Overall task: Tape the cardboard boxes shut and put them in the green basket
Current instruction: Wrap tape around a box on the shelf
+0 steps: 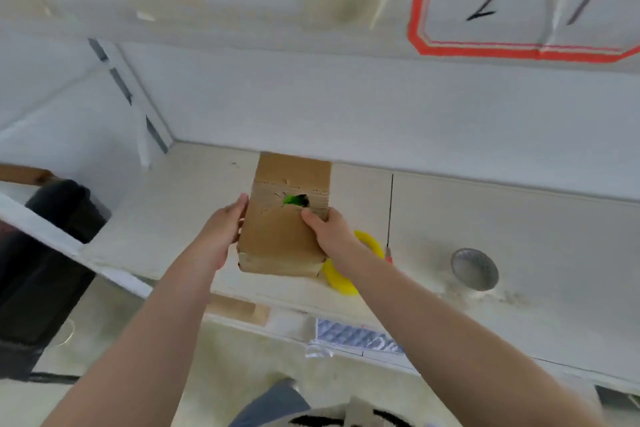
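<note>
Gripping the cardboard box (281, 239) from both sides, left hand (221, 229) and right hand (330, 232) curled round it, near the table (180, 218) edge.

Two bare forearms, no sleeves; left hand (221, 229), right hand (332, 232); grey-blue trouser leg (273, 402) below.

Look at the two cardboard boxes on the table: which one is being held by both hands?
The nearer cardboard box, with the torn hole showing green; the left hand and right hand grip its sides. The farther box behind it, against the wall, is untouched.
</note>
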Action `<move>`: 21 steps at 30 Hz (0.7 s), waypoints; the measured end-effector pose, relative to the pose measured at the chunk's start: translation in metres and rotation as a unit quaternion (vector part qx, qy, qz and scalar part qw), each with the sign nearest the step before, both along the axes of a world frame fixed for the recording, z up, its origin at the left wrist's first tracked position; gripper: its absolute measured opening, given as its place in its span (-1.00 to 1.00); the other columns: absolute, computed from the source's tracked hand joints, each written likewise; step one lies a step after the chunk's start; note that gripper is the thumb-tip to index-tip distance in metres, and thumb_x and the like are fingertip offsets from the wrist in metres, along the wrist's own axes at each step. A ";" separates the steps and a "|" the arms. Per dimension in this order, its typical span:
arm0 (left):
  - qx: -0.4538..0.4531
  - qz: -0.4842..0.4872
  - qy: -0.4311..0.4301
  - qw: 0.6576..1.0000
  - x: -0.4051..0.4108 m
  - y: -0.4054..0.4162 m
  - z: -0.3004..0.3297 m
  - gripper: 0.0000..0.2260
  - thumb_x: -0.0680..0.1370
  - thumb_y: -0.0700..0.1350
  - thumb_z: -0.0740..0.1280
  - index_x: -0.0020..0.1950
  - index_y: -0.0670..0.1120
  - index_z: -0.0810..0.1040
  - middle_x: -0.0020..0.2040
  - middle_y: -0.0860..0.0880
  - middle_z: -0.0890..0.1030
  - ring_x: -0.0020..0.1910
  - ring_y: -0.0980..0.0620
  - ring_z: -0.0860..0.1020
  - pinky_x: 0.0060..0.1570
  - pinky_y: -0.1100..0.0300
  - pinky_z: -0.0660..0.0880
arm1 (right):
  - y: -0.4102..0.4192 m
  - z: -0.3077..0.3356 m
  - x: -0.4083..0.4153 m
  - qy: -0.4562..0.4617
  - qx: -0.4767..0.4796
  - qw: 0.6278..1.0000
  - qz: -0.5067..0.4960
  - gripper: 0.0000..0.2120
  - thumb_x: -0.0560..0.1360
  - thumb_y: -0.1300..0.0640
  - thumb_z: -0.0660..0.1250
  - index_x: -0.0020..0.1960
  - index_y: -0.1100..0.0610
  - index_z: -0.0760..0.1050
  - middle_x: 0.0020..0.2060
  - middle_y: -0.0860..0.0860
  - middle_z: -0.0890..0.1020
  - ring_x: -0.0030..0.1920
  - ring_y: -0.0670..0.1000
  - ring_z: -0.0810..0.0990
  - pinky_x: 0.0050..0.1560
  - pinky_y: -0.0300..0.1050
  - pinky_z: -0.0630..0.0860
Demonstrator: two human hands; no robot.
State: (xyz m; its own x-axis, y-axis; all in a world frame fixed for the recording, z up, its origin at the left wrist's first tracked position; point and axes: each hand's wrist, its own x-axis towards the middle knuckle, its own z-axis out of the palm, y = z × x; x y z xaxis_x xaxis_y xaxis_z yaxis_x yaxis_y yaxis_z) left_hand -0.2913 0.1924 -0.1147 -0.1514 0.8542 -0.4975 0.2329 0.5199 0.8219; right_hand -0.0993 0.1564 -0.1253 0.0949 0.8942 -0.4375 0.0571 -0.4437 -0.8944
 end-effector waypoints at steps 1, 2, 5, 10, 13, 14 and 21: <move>-0.040 -0.011 0.003 0.999 -0.015 0.008 -0.002 -0.51 0.54 0.38 0.15 0.04 0.01 0.62 -0.11 0.10 0.68 -0.03 0.04 0.61 -0.10 0.14 0.49 | 0.007 -0.007 -0.018 -0.018 -0.013 1.000 0.002 -0.58 0.57 -0.12 0.28 0.32 0.10 0.42 0.16 0.06 0.59 0.11 0.09 0.57 0.17 0.07 0.54; -0.073 -0.032 0.005 0.997 -0.025 0.015 -0.006 -0.44 0.48 0.45 0.15 0.05 0.00 0.60 -0.05 0.07 0.67 0.03 0.00 0.59 0.02 0.09 0.51 | 0.012 -0.014 -0.034 -0.039 -0.025 0.999 0.005 -0.56 0.56 -0.13 0.28 0.33 0.09 0.41 0.15 0.06 0.59 0.11 0.09 0.57 0.17 0.08 0.54; -0.087 -0.129 0.004 0.988 -0.036 0.024 -0.019 -0.41 0.41 0.43 0.27 0.27 0.06 0.47 0.16 0.01 0.58 0.15 -0.05 0.54 0.24 -0.04 0.47 | 0.024 -0.026 -0.060 -0.094 -0.056 0.994 -0.002 -0.53 0.56 -0.15 0.26 0.36 0.08 0.35 0.16 0.05 0.57 0.12 0.10 0.57 0.15 0.07 0.55; -0.049 -0.184 0.032 0.981 -0.024 0.034 -0.039 -0.54 0.54 0.23 0.31 0.32 -0.02 0.50 0.23 -0.10 0.59 0.13 -0.11 0.57 0.22 -0.09 0.51 | 0.028 -0.035 -0.057 -0.138 -0.095 0.985 -0.035 -0.55 0.58 -0.13 0.25 0.37 0.08 0.36 0.18 0.06 0.57 0.11 0.09 0.57 0.13 0.03 0.55; -0.047 -0.207 0.090 0.973 -0.021 0.040 -0.049 -0.44 0.53 0.26 0.31 0.39 -0.05 0.46 0.31 -0.16 0.50 0.23 -0.23 0.51 0.26 -0.12 0.47 | 0.024 -0.039 -0.053 -0.157 -0.107 0.981 -0.036 -0.54 0.58 -0.14 0.24 0.37 0.09 0.35 0.17 0.06 0.57 0.12 0.09 0.56 0.14 0.03 0.54; -0.045 -0.209 0.084 0.973 -0.020 0.041 -0.050 -0.46 0.53 0.25 0.31 0.38 -0.06 0.47 0.30 -0.16 0.50 0.22 -0.23 0.52 0.25 -0.12 0.48 | 0.022 -0.040 -0.054 -0.165 -0.108 0.980 -0.032 -0.53 0.58 -0.15 0.24 0.37 0.10 0.35 0.18 0.07 0.56 0.13 0.10 0.56 0.15 0.03 0.53; -0.029 -0.189 0.035 0.981 -0.017 0.039 -0.056 -0.55 0.56 0.16 0.33 0.35 -0.08 0.49 0.25 -0.11 0.57 0.15 -0.15 0.52 0.09 0.03 0.44 | 0.002 -0.039 -0.026 -0.446 -0.046 0.894 -0.025 -0.66 0.66 0.00 0.03 0.33 0.11 0.40 0.24 0.10 0.47 0.28 0.13 0.37 0.21 0.00 0.35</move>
